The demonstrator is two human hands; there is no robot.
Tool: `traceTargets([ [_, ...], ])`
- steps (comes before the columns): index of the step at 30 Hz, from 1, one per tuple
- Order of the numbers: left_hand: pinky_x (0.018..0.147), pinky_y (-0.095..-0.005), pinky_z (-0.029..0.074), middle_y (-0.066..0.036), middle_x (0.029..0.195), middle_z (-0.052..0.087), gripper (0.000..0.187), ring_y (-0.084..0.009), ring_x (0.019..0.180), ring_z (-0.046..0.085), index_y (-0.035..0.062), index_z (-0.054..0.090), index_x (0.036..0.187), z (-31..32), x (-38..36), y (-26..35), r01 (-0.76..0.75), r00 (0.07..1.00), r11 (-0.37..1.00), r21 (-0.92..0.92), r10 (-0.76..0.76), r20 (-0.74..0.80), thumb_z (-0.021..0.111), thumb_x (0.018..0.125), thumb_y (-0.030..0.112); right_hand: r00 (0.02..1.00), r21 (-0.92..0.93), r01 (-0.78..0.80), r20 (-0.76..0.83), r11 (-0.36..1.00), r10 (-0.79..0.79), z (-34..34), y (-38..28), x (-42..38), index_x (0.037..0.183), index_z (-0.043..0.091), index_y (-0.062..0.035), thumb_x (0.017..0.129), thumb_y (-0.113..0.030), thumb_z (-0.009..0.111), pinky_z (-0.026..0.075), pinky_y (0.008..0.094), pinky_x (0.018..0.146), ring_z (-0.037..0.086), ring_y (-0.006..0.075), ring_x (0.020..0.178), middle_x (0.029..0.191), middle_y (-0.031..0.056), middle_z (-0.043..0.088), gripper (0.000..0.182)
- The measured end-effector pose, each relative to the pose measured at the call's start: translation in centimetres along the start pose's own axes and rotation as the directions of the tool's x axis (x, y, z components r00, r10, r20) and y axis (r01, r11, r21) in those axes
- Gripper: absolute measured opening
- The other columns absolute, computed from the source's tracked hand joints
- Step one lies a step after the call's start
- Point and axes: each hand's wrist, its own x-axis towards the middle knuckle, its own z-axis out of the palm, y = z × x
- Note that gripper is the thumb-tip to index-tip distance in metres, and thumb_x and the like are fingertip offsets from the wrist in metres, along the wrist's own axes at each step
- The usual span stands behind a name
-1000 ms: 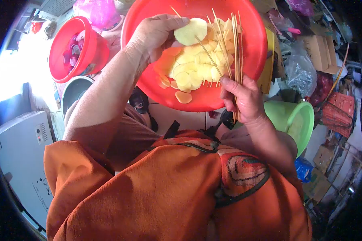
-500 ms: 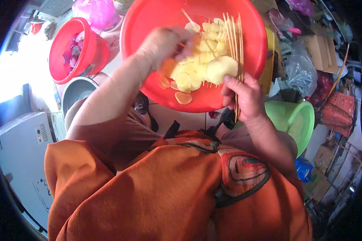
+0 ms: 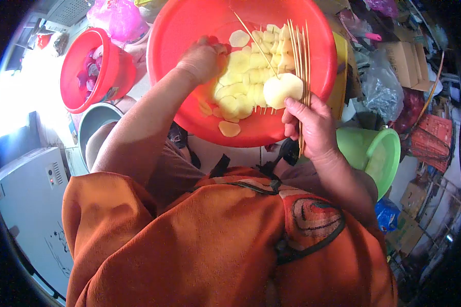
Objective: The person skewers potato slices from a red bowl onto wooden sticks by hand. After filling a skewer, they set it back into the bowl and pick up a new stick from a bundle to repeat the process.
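Bamboo skewers [image 3: 300, 56] stand in a bundle in my right hand [image 3: 315, 123], whose thumb presses on a round, pale potato slice [image 3: 283, 91]. A single skewer [image 3: 253, 38] has its lower end at that slice and slants up to the left. My left hand [image 3: 202, 60] is over the left side of the potato pile, fingers curled and partly hidden; what they hold cannot be made out. Potato slices [image 3: 238, 64], loose and in threaded rows, lie in a large red basin [image 3: 171, 30]. One loose slice [image 3: 229, 128] rests near the basin's front wall.
To the left are a smaller red bucket [image 3: 69, 92] with purple-red pieces in it and a grey basin [image 3: 89, 123]. On the right stands a green bucket [image 3: 392, 169], near plastic bags [image 3: 384, 82] and a cardboard box [image 3: 407, 66]. A white appliance [image 3: 28, 189] stands at lower left.
My left hand has moved slightly left and down, from a blurred motion over the pile to its left edge. My right hand stays nearly in place with the skewers and slice.
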Motion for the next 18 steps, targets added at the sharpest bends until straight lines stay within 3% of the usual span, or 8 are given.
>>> traceTargets([
  [3, 0.084, -0.0392, 0.047, -0.01, 0.097, 0.063, 0.033, -0.036, 0.098, 0.054, 0.0149, 0.06, 0.108, -0.5, -0.2, 0.8, -0.017, 0.991, 0.999, 0.051, 0.024, -0.129, 0.058, 0.078, 0.029, 1.0, 0.016, -0.018, -0.003, 1.0, 0.018, 0.1, -0.1, -0.1, 0.094, 0.056, -0.0052, 0.085, -0.018, 0.06, 0.037, 0.0195, 0.038, 0.052, 0.0087, 0.044, 0.066, 0.0025, 0.058, 0.016],
  [5, 0.081, -0.0411, 0.048, -0.012, 0.093, 0.063, 0.027, -0.0334, 0.093, 0.057, 0.0126, 0.06, 0.101, -2.1, -0.2, 1.9, 0.105, 0.993, 0.993, 0.058, -0.101, -0.058, 0.059, 0.078, 0.027, 1.0, -0.005, -0.01, -0.001, 1.0, 0.01, 0.0, 0.0, -0.1, 0.094, 0.056, -0.0052, 0.085, -0.018, 0.06, 0.037, 0.0194, 0.038, 0.052, 0.0087, 0.044, 0.066, 0.0025, 0.058, 0.016],
  [9, 0.076, -0.0408, 0.049, -0.015, 0.089, 0.062, 0.023, -0.0319, 0.086, 0.06, 0.0092, 0.059, 0.093, -4.5, 0.9, 0.4, 0.11, 0.993, 0.993, 0.039, -0.111, 0.037, 0.06, 0.077, 0.026, 1.0, -0.069, -0.015, -0.005, 0.997, 0.015, 0.0, 0.0, -0.3, 0.094, 0.056, -0.0052, 0.084, -0.018, 0.061, 0.038, 0.0196, 0.037, 0.052, 0.0087, 0.044, 0.065, 0.0026, 0.058, 0.017],
  [11, 0.074, -0.0435, 0.05, -0.018, 0.092, 0.062, 0.023, -0.0362, 0.08, 0.062, 0.0064, 0.059, 0.093, -6.7, 0.8, 1.1, 0.237, 0.969, 0.96, -0.15, -0.245, -0.034, 0.054, 0.08, 0.025, 1.0, -0.086, -0.02, 0.015, 0.996, 0.022, 0.0, 0.2, -0.4, 0.094, 0.055, -0.0051, 0.084, -0.018, 0.061, 0.037, 0.0199, 0.037, 0.052, 0.0088, 0.043, 0.065, 0.0026, 0.058, 0.017],
  [13, 0.069, -0.0411, 0.051, -0.016, 0.09, 0.064, 0.02, -0.0317, 0.075, 0.063, 0.0051, 0.058, 0.092, -6.7, 1.0, 0.2, 0.196, 0.964, 0.946, -0.257, -0.233, -0.125, 0.055, 0.082, 0.022, 0.999, -0.105, -0.022, 0.039, 0.994, 0.026, 0.1, 0.3, -0.7, 0.094, 0.055, -0.005, 0.084, -0.018, 0.061, 0.037, 0.0201, 0.036, 0.052, 0.0089, 0.043, 0.065, 0.0025, 0.058, 0.017],
  [14, 0.068, -0.0358, 0.052, -0.012, 0.086, 0.063, 0.013, -0.0249, 0.075, 0.062, 0.0063, 0.057, 0.089, -7.3, 1.0, 0.5, 0.294, 0.913, 0.731, -0.616, -0.406, -0.046, 0.055, 0.083, 0.017, 0.998, -0.085, -0.012, 0.064, 0.996, 0.018, 0.3, 0.3, -0.7, 0.094, 0.055, -0.0047, 0.084, -0.018, 0.06, 0.037, 0.0202, 0.036, 0.052, 0.009, 0.043, 0.064, 0.0026, 0.057, 0.017],
  [15, 0.066, -0.0304, 0.052, -0.008, 0.083, 0.061, 0.005, -0.0181, 0.074, 0.061, 0.0075, 0.056, 0.087, -8.0, 0.9, 0.8, 0.332, 0.847, 0.38, -0.863, -0.523, 0.096, 0.056, 0.083, 0.012, 0.996, -0.065, -0.003, 0.09, 0.998, 0.009, 0.4, 0.2, -0.8, 0.095, 0.055, -0.0044, 0.084, -0.018, 0.06, 0.036, 0.0203, 0.036, 0.052, 0.009, 0.042, 0.064, 0.0026, 0.057, 0.018],
  [18, 0.067, -0.0307, 0.054, -0.007, 0.086, 0.061, 0.01, -0.0179, 0.078, 0.062, 0.0051, 0.056, 0.092, -8.6, 0.5, 0.2, 0.165, 0.871, 0.136, -0.977, -0.486, 0.08, 0.054, 0.086, 0.013, 0.994, -0.047, -0.015, 0.104, 0.999, 0.02, 0.4, 0.3, -1.0, 0.097, 0.055, -0.0041, 0.084, -0.018, 0.059, 0.036, 0.02, 0.036, 0.051, 0.0091, 0.042, 0.064, 0.0028, 0.056, 0.02],
])
